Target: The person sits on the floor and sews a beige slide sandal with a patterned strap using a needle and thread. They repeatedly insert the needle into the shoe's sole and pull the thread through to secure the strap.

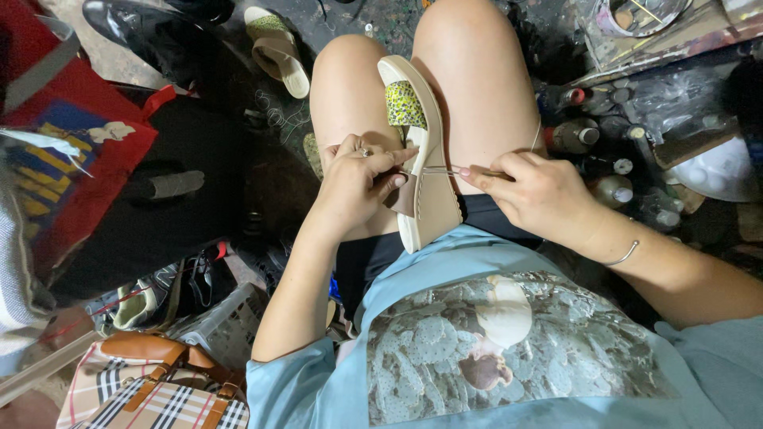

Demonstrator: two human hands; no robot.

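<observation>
Cream sandal (425,159) with a yellow-green patterned strap lies across the person's lap, sole edge up, toe pointing away. Left hand (358,179) is clamped round its heel end, fingers pressing a brown strap piece (404,197). Right hand (532,191) pinches a thin needle-like tool (477,172) with thread (437,169) running to the sandal's side. A matching sandal (276,49) sits on the floor beyond the knees; bottles (588,139) cluster at right, a checked bag (151,389) at lower left.

Cream sandal (425,171) on lap, between both hands (358,187), thread (435,169) taut.
</observation>
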